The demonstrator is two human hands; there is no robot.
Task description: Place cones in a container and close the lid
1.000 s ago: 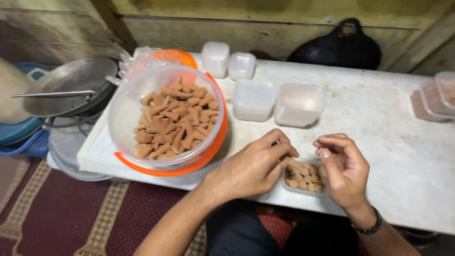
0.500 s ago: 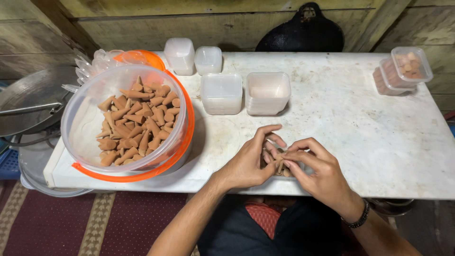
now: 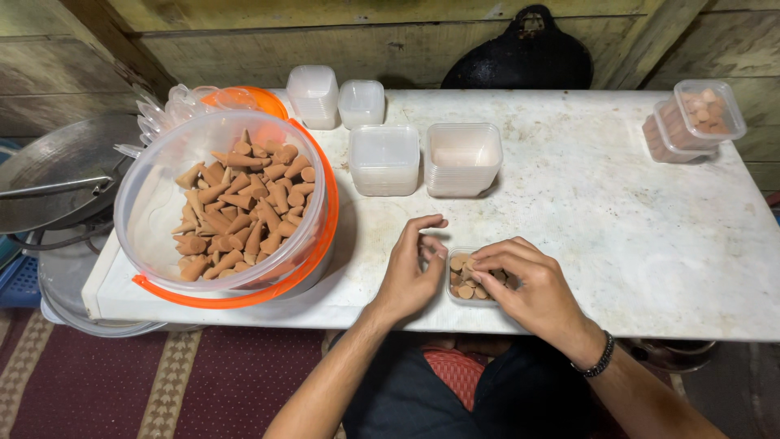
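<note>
A small clear tub [image 3: 474, 280], packed with brown cones standing base-up so they read as round discs, sits on the white table [image 3: 617, 211] at its near edge, well to the right of the big clear bucket [image 3: 219, 207] of loose cones. The left hand [image 3: 410, 272] rests just left of the tub, fingers curled and loosely spread, touching its side and pinching nothing that can be seen. The right hand [image 3: 528, 284] lies over the tub's right half, fingers pressed together on the cones inside.
</note>
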